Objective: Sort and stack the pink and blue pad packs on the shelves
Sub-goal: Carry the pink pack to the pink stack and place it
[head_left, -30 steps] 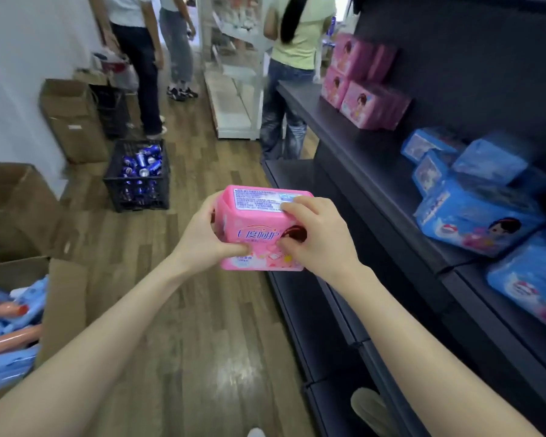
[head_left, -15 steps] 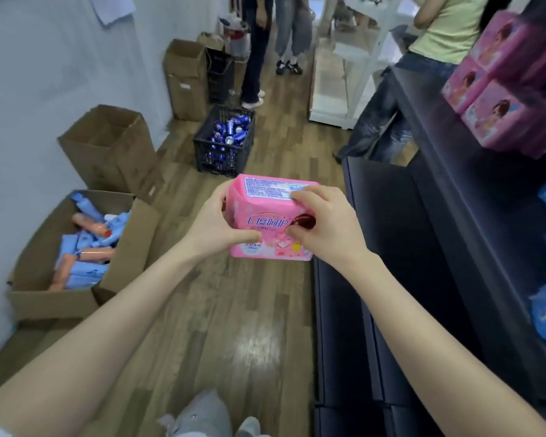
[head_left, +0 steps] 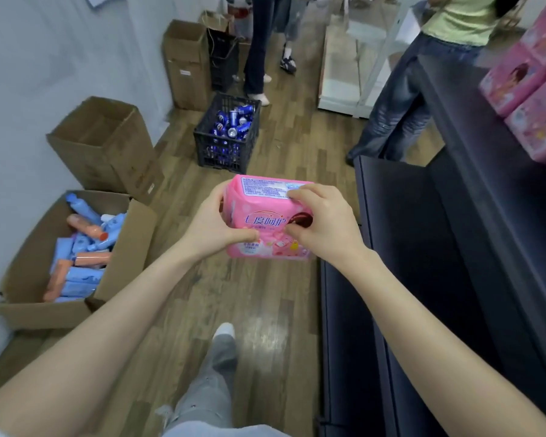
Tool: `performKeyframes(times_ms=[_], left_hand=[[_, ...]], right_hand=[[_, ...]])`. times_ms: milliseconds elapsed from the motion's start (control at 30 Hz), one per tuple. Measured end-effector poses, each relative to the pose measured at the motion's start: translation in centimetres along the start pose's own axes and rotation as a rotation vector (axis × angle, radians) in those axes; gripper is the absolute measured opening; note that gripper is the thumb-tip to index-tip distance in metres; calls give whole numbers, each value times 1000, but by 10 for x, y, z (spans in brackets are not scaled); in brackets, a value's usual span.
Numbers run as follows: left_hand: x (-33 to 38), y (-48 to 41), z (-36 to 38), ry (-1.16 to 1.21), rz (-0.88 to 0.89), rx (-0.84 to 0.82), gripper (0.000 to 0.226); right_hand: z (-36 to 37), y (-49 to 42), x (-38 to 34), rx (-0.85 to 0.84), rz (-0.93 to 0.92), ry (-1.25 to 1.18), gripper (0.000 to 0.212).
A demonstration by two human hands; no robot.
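I hold one pink pad pack (head_left: 265,216) in front of me over the wooden floor. My left hand (head_left: 216,223) grips its left side, thumb on the front. My right hand (head_left: 320,225) grips its right side with fingers curled over the top edge. Several pink packs (head_left: 530,99) sit stacked on the dark shelf (head_left: 473,159) at the upper right. No blue pad packs show on the shelf in this view.
An open cardboard box (head_left: 123,260) at lower left holds blue and orange packs and bottles. An empty box (head_left: 104,143) stands behind it. A black crate (head_left: 227,137) of blue cans sits ahead. People stand at the far end (head_left: 401,99). My leg (head_left: 215,373) is below.
My view has swung left and down, so the blue packs on the shelf have gone out of sight. The pink pack stays gripped in both hands, and I have stepped forward.
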State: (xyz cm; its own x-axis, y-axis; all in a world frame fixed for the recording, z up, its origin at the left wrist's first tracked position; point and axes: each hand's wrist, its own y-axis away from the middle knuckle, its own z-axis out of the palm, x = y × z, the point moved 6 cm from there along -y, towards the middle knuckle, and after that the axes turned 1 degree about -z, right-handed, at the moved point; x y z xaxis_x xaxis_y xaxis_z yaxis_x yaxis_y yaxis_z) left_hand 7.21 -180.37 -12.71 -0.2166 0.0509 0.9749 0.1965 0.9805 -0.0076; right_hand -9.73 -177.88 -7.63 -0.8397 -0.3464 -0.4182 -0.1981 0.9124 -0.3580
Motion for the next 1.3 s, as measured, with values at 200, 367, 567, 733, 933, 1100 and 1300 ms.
performKeyframes(times_ms=[200,367,567,733,933,1100,1300], left_hand=[[-5,-91,2,7,-8,-120,100],[-2,-174,5,11,-4,-217,96],[11,-242,33,-22,83,-342,91],[23,-271,73,9,115,-470,91],[50,-295,131,41,161,-611,95],[89,-323,179,56,264,-642,89],[158,-350,233,79,421,-697,86]], right_hand=[[14,-61,41,-4,119,44,48],[14,-118,74,14,244,74,50],[-1,-150,106,63,369,123,51],[-24,-148,132,109,493,165,52],[-64,-137,165,176,629,247,52],[-114,-136,193,285,690,293,51],[-182,-136,220,472,711,327,52]])
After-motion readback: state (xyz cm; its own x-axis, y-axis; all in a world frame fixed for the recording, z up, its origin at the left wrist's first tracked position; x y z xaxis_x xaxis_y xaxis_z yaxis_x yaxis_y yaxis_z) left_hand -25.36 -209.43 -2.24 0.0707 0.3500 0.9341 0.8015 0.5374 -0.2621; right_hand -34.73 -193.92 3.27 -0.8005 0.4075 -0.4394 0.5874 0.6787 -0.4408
